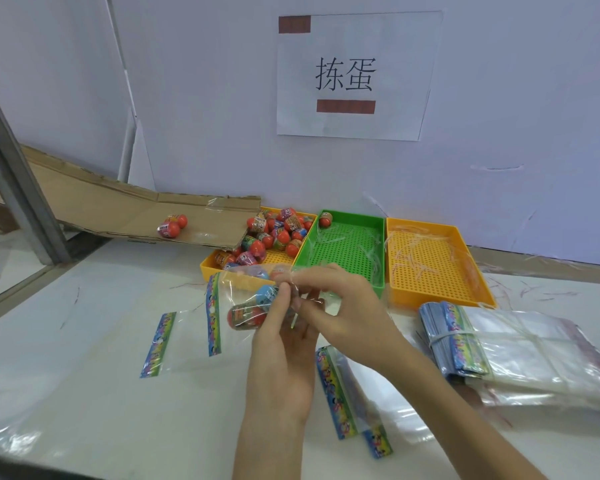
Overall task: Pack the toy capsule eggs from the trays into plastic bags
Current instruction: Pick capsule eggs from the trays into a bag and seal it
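Eggs [278,233] lie heaped in the yellow tray [209,265] that touches the green tray's [347,251] left side. One more egg [325,219] sits in the green tray's far left corner. Just in front of the green tray both hands meet on a clear bag [222,317] that holds a red egg [246,315] and a blue one [267,294]. The left hand [284,337] cups the bag from below with its fingers curled round it. The right hand [340,306] pinches the bag's edge from above, and together the hands hide that edge.

Another yellow tray [426,268], right of the green tray, holds only loose clear plastic strips, and a few strips also lie in the green tray. Left of it, beyond the egg heap, a cardboard sheet [118,209] slopes onto the table [101,323] and carries a small packed bag of eggs [173,226]. A banded stack of bags [520,351] lies in front of the green tray and to its right. Two flat bags [157,344] [338,393] with colourful printed strips rest nearer the person.

On the wall above the green tray a paper sign [357,74] reads "拣蛋", with two brown bars. The print on the bags is too small to read.
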Available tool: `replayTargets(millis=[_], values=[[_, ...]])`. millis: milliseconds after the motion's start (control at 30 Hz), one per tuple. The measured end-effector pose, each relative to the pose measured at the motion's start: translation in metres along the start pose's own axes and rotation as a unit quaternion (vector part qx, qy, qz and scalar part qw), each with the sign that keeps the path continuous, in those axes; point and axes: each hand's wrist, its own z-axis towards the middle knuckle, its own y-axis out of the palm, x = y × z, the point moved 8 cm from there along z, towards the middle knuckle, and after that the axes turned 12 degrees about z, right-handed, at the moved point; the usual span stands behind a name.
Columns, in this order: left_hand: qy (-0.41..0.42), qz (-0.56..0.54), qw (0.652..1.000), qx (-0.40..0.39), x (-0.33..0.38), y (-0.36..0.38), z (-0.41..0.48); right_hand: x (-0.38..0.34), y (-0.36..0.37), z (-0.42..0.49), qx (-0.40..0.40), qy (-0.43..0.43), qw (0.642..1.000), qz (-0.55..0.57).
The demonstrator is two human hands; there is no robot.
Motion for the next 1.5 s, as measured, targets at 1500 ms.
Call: replayTargets(millis=[1500], values=[[0.039,-0.078,0.991,0.101,0.014,-0.013,-0.006,0.001,-0.022,0.005,0.023,0.011,0.999,0.027]])
